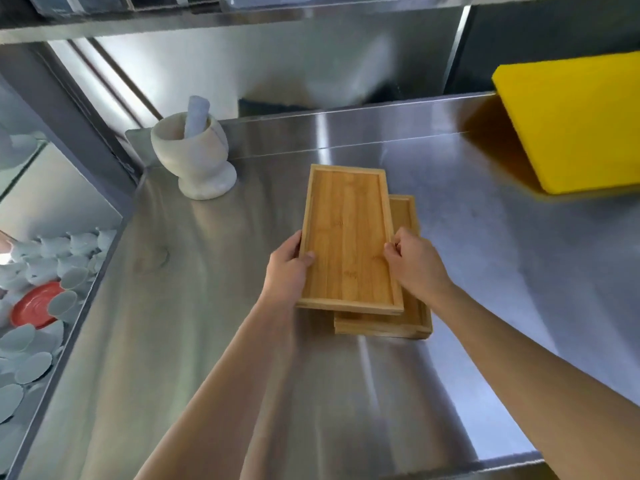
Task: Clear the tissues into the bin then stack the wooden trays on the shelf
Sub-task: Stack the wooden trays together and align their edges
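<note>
Two hands [349, 268] flanking upper tray [348, 237]

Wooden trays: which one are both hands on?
The upper tray, skewed left over the lower tray. Left hand and right hand grip its long sides; the lower one shows only at the right and near edges.

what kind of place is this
Most likely a commercial kitchen or restaurant prep area: a stainless steel shelf, a stone mortar and pestle, a yellow cutting board, and stacked white crockery below.
</note>
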The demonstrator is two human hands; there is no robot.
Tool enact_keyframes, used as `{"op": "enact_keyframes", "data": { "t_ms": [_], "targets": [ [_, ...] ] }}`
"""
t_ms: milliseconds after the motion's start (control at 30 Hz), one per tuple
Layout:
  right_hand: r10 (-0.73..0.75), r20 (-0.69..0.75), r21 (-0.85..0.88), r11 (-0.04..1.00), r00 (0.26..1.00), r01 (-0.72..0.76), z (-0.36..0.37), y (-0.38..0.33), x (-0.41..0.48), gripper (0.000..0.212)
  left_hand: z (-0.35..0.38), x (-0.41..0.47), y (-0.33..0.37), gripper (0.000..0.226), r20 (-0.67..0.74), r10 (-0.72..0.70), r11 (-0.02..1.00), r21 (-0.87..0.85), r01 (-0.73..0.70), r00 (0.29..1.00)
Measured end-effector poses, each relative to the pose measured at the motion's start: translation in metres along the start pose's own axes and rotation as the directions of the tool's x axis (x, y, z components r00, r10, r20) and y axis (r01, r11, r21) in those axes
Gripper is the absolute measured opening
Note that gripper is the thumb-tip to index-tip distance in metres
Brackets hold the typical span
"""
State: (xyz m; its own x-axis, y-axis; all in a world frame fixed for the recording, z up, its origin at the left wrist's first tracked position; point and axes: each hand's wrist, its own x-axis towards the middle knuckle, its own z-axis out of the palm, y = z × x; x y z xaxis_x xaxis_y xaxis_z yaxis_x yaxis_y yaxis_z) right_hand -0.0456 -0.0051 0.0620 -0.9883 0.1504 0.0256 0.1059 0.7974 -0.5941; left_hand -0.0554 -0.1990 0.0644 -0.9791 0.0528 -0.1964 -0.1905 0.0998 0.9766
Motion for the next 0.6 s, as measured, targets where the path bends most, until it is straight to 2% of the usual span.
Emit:
{"op": "enact_keyframes", "data": {
  "t_ms": [233,600],
  "targets": [
    [0.147,0.011,0.012,0.989,0.989,-0.147,-0.005,0.041,-0.009,0.016,0.034,0.003,-0.018,0.050,0.190,-0.125,0.989,-0.053,0.137,0.974],
    [0.155,-0.041,0.019,0.988,0.987,-0.154,-0.007,0.057,-0.015,0.018,0.048,0.004,-0.032,0.054,0.206,-0.162,0.985,-0.021,0.170,0.965]
  ]
}}
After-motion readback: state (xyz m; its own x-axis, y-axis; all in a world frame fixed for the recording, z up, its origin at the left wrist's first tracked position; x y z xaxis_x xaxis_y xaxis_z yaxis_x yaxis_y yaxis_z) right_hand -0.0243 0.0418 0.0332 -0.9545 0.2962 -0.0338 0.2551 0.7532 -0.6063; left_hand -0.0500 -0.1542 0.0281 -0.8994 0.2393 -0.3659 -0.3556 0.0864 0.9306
